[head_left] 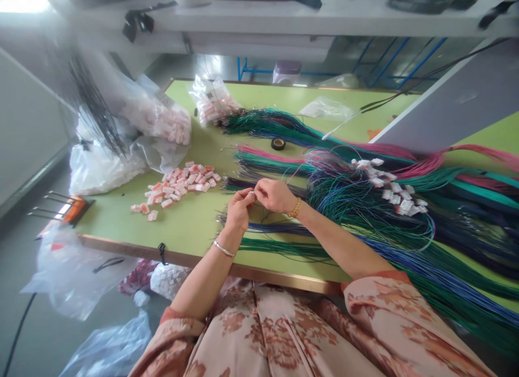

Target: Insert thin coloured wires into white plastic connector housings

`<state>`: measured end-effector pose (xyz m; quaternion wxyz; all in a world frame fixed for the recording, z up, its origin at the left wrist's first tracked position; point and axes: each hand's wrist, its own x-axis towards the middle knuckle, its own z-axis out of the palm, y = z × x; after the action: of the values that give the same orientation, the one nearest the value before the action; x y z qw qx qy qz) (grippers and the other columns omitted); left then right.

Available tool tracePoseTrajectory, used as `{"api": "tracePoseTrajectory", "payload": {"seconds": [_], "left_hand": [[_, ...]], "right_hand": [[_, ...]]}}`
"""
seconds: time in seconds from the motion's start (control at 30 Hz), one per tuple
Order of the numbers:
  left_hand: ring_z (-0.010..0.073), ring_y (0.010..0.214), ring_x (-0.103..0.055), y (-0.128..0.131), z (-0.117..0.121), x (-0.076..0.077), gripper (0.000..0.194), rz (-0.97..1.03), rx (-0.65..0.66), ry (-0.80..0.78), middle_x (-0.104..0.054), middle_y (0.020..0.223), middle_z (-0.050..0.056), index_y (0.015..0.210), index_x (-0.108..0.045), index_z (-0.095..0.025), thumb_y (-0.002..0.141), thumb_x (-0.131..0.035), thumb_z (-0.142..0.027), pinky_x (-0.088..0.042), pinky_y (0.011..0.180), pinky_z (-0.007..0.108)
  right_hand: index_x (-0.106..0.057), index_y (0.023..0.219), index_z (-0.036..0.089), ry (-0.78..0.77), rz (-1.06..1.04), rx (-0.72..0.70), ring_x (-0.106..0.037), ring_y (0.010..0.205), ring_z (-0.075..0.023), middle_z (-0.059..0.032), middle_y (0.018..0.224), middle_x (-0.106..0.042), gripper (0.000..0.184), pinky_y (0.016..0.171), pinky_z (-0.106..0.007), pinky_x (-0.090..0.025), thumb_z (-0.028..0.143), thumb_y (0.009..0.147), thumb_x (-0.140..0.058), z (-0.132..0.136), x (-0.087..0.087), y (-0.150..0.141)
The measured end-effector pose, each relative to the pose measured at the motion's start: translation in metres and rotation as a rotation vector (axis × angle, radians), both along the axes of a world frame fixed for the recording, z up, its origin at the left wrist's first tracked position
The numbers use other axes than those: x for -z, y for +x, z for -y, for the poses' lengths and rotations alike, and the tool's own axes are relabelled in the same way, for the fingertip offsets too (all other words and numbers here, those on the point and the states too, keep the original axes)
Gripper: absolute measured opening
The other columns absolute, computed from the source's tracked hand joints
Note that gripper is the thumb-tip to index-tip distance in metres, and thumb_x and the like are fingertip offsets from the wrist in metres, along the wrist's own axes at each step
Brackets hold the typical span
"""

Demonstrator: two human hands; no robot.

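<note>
My left hand (239,207) is closed in a pinch on a small white connector (253,195), mostly hidden by the fingers. Touching it from the other side, my right hand (276,195) pinches too, apparently on a thin wire whose end I cannot see. Loose white-and-orange connectors (182,183) lie in a pile left of my hands. Around my hands run bundles of cut wires: pink (267,153), grey (255,173) and green (279,247). To the right, white connectors (397,190) are bunched on the ends of a tangle of green wires (332,196).
Bags of connectors (158,118) and a smaller bag (213,99) stand at the back left. A black tape roll (278,143) lies behind my hands. An orange rack with metal prongs (73,209) sits at the left table corner. A shelf (259,23) crosses overhead.
</note>
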<state>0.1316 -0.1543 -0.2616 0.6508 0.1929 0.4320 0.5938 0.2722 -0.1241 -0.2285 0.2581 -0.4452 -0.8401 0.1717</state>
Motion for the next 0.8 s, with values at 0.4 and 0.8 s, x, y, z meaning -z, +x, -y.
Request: {"api": "tracePoseTrajectory", "payload": {"seconds": [0.4, 0.8], "left_hand": [[0.0092, 0.063, -0.057, 0.002, 0.002, 0.0, 0.025, -0.092, -0.009, -0.038, -0.066, 0.067, 0.0, 0.074, -0.069, -0.014, 0.053, -0.083, -0.018, -0.042, 0.068, 0.025], [0.0153, 0.091, -0.066, 0.001, -0.001, -0.008, 0.032, 0.082, 0.036, -0.065, -0.068, 0.113, 0.009, 0.108, -0.067, -0.02, 0.082, -0.069, -0.038, -0.049, 0.086, 0.028]], "right_hand": [[-0.061, 0.078, 0.017, 0.002, 0.175, 0.031, -0.055, 0.069, -0.017, -0.008, 0.079, -0.066, 0.015, 0.064, -0.028, -0.034, 0.021, 0.085, -0.048, 0.008, 0.002, -0.004], [-0.06, 0.104, 0.02, 0.059, -0.174, 0.132, -0.061, 0.07, -0.0164, -0.0025, 0.08, -0.067, 0.026, 0.072, -0.03, -0.046, 0.024, 0.078, -0.06, 0.019, -0.033, 0.036]]}}
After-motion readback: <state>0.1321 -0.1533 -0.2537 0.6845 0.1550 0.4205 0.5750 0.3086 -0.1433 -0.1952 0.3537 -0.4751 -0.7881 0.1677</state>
